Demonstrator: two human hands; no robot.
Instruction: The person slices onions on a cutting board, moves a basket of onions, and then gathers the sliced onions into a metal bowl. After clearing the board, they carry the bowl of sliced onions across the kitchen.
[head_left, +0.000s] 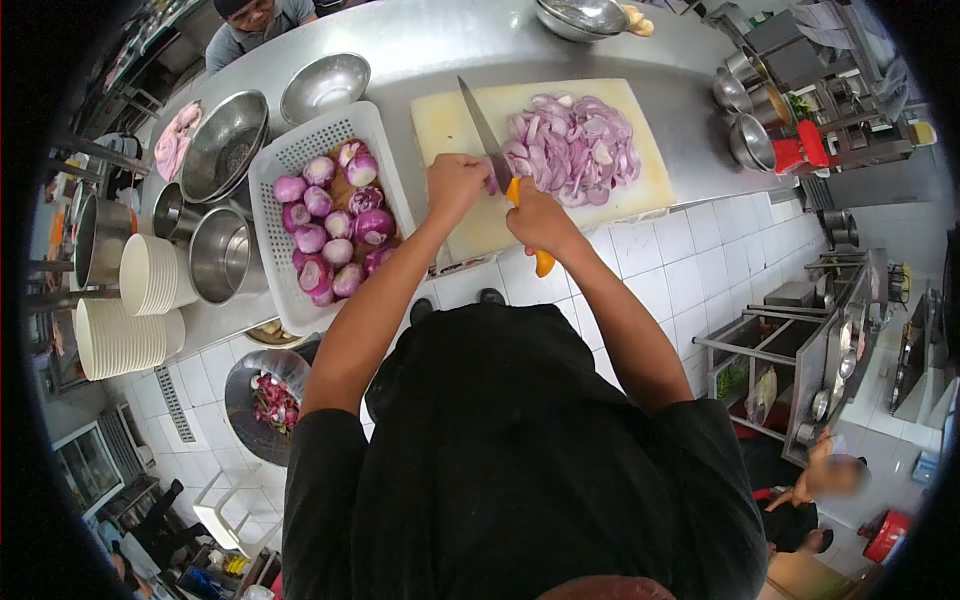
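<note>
My right hand grips the orange handle of a long knife, whose blade lies across the pale cutting board. My left hand is curled over a piece of purple onion right beside the blade; the piece is mostly hidden under the fingers. A heap of sliced purple onion covers the board's right half. To the left of my left arm stands a white perforated basket holding several peeled purple onions.
Steel bowls and pots stand left of the basket, next to stacks of white bowls. A bowl of onion scraps sits low near the floor. Another person stands across the counter at the top left. Steel pots line the right end.
</note>
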